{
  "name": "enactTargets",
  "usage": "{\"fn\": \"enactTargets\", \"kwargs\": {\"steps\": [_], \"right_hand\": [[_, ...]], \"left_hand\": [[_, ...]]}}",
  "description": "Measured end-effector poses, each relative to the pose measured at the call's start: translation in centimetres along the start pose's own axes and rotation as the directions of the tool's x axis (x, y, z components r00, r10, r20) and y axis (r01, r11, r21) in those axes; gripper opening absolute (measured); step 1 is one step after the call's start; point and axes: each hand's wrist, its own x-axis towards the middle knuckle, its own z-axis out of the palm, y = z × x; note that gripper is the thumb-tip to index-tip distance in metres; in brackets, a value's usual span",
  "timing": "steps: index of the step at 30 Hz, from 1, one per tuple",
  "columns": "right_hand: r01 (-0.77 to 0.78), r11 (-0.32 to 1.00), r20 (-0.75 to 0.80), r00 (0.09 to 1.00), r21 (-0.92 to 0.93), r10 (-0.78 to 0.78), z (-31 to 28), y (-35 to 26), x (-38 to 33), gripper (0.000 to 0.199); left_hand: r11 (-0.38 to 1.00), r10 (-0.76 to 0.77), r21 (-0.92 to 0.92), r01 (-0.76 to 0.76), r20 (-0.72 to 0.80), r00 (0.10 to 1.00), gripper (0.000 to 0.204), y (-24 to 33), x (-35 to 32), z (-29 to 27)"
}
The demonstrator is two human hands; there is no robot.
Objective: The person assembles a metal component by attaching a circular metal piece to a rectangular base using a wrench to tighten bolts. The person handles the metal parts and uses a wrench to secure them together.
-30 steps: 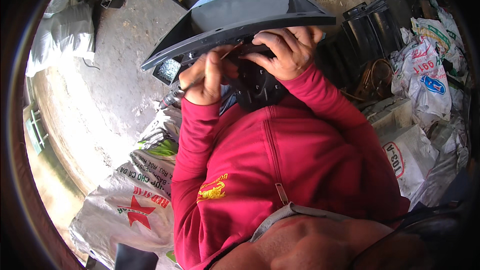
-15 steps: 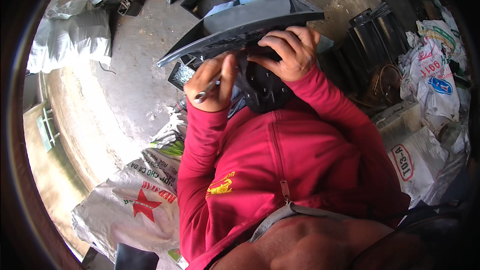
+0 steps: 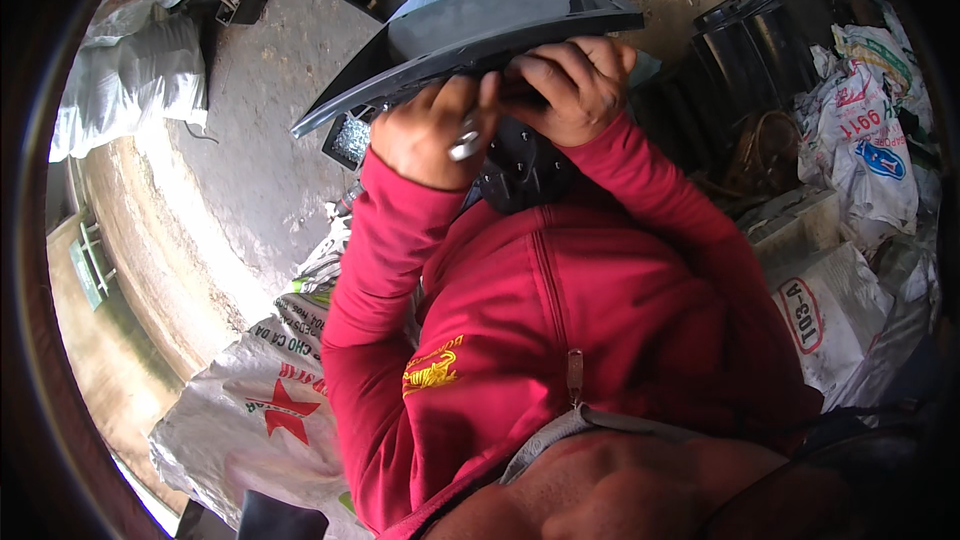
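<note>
You hold a grey panel (image 3: 480, 25), a long plastic piece with a curved edge, up in front of your chest, well above the concrete floor (image 3: 240, 140). It runs from lower left to upper right across the view, tilted, with its thin dark rim facing you.

Your left hand (image 3: 430, 135) sits under the panel's near edge. Its grip is closed around a small metal tool (image 3: 465, 145); only the shiny end shows between your fingers (image 3: 480, 100), so you cannot tell what kind of tool it is. The tool's end lies just below the panel's rim, near the dark part (image 3: 520, 165) that hangs under the panel. Whether the tool touches that part cannot be told.

Your right hand (image 3: 570, 85) is clamped on the panel's underside, fingers curled over the rim, thumb side toward your left hand. The two hands are just beside each other, almost touching.

Both your arms wear red sleeves (image 3: 380, 270), and they come up from the lower edge of the view.

White printed sacks (image 3: 250, 410) lie on the floor at your lower left, and more sacks (image 3: 860, 140) are piled at your right. Black plastic parts (image 3: 760, 50) stand beyond your right hand, beside a brown basket (image 3: 755, 155). Another white sack (image 3: 130, 80) lies at the upper left.
</note>
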Motion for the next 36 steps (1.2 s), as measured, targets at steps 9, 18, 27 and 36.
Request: {"fn": "enactTargets", "kwargs": {"steps": [9,18,27,36], "right_hand": [[0.022,1.0,0.042,0.999,-0.003,-0.022,0.4,-0.2,-0.6,0.046],[0.029,0.998,0.04,0.999,0.057,-0.031,-1.0,-0.7,0.5,0.038],[-0.04,0.989,0.057,0.998,0.142,0.032,-1.0,-0.7,0.9,0.04],[-0.008,0.999,0.052,0.999,0.035,0.006,-0.3,-0.1,-0.2,0.04]], "left_hand": [[0.259,-0.569,-0.823,0.506,0.294,0.768,0.048,-2.4,-5.2,2.3],[0.727,-0.453,-0.593,0.346,-0.034,0.891,0.013,-0.4,-4.1,-2.0],[0.988,0.016,0.153,-0.026,0.066,0.998,0.011,2.2,-0.4,-1.3],[0.994,-0.062,-0.085,0.066,0.054,0.997,0.016,0.0,-1.2,-0.3]]}}
